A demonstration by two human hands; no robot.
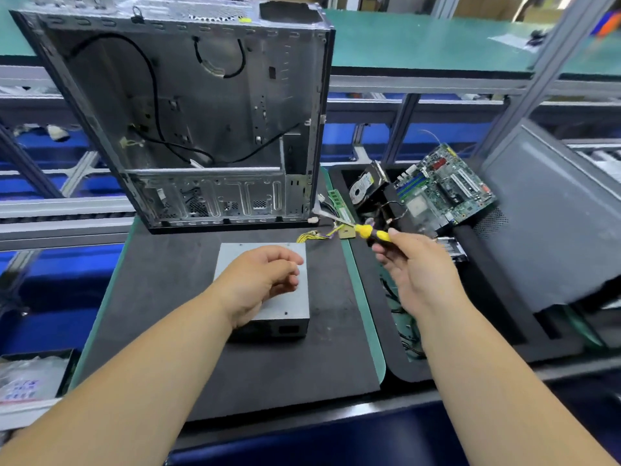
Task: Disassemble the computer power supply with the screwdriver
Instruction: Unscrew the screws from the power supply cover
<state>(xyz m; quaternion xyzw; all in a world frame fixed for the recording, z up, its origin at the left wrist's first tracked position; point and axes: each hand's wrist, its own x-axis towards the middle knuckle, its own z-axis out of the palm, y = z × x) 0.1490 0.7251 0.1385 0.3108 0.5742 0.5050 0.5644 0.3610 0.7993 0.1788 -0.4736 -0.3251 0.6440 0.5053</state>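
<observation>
The left hand [260,284] hovers with loosely curled fingers, holding nothing, over the grey metal power supply box [292,307]; the right hand [416,267] grips the yellow-and-black-handled screwdriver [368,232].

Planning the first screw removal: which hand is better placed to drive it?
Right hand: it already holds the screwdriver. The left hand hovers over the power supply, placed to steady it.
</observation>
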